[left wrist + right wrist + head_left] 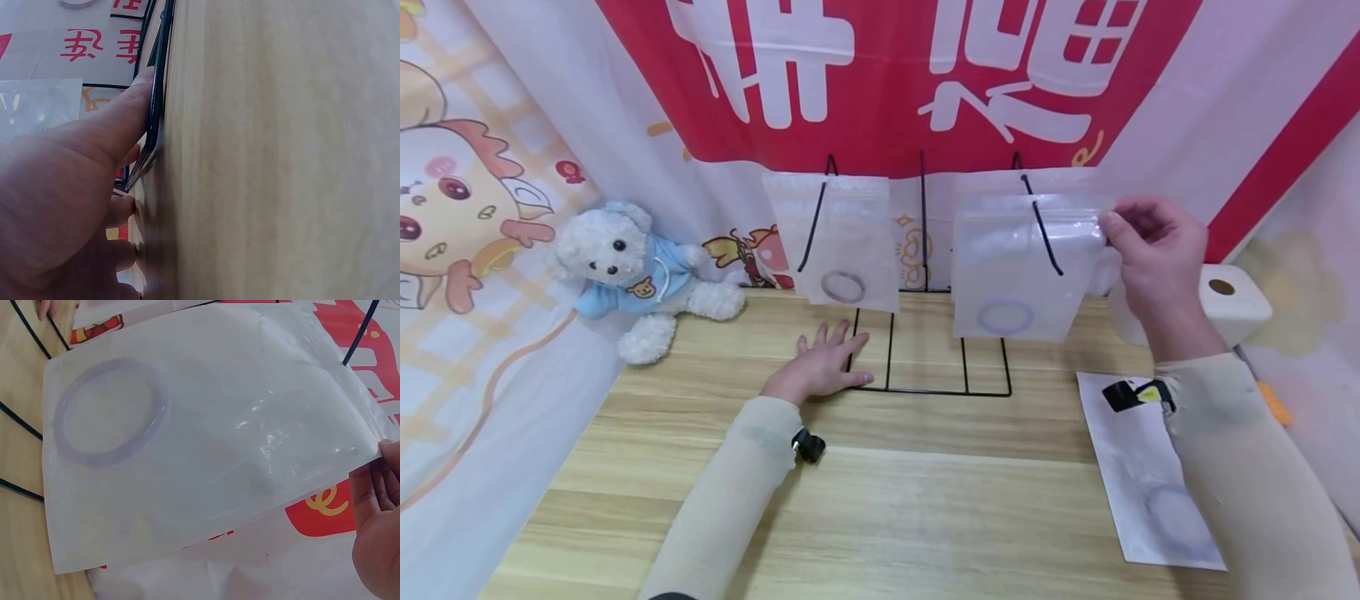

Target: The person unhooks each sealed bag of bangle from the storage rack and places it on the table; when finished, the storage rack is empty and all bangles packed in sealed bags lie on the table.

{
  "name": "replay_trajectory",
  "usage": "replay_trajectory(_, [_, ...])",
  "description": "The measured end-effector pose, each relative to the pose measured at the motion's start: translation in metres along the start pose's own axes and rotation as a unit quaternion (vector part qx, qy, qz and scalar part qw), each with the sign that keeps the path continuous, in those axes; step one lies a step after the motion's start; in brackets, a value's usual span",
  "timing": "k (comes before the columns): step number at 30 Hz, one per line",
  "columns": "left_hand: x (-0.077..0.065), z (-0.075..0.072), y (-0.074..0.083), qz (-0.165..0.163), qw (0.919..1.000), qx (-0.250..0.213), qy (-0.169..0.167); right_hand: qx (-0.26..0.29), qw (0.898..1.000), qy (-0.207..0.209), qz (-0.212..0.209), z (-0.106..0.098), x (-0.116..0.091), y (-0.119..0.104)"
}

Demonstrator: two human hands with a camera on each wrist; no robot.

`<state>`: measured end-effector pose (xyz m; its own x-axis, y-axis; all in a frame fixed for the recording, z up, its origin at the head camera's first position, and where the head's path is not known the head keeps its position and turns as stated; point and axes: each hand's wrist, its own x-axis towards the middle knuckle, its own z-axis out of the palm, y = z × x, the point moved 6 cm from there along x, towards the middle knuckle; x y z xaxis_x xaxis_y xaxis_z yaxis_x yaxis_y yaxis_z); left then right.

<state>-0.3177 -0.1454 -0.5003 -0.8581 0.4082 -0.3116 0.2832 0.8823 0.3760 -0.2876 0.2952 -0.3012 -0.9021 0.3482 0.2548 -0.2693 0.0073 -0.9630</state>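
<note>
My right hand (1163,254) pinches the upper right edge of a translucent zip bag (1022,267), which hangs on a hook of a black wire rack (932,392). Inside the bag's bottom lies a pale lavender bangle (60,419). On the rack's left hook hangs a second zip bag (842,225) with a darker bangle (844,300). My left hand (820,367) rests at the left side of the rack's base, its fingers spread and its thumb on the wire (161,75).
Another bagged bangle (1101,467) lies on the wooden table (962,508) at the right, partly under my right forearm. Behind my right wrist stands a white box with a round hole (1247,308). A white plush dog (617,246) sits at the back left. Printed cloth (887,125) hangs behind the rack.
</note>
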Motion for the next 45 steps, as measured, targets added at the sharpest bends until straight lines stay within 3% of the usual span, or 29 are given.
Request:
replay_trajectory(9, [-0.006,-0.004,0.006,0.004,1.0,0.003,-0.001,0.025,1.0,0.003,-0.018,-0.007,-0.009,0.001])
replay_trajectory(18, [0.009,0.005,-0.009,0.001,1.0,0.005,0.004,0.033,0.999,0.012,-0.034,-0.011,-0.019,-0.002])
replay_trajectory(35, [0.009,0.004,-0.006,-0.006,0.9998,0.016,0.004,0.018,0.999,0.017,-0.025,-0.017,-0.036,-0.003])
replay_trajectory(45, [0.015,0.008,-0.013,-0.005,0.9999,0.011,0.001,0.011,0.999,0.019,-0.026,-0.021,-0.048,-0.004])
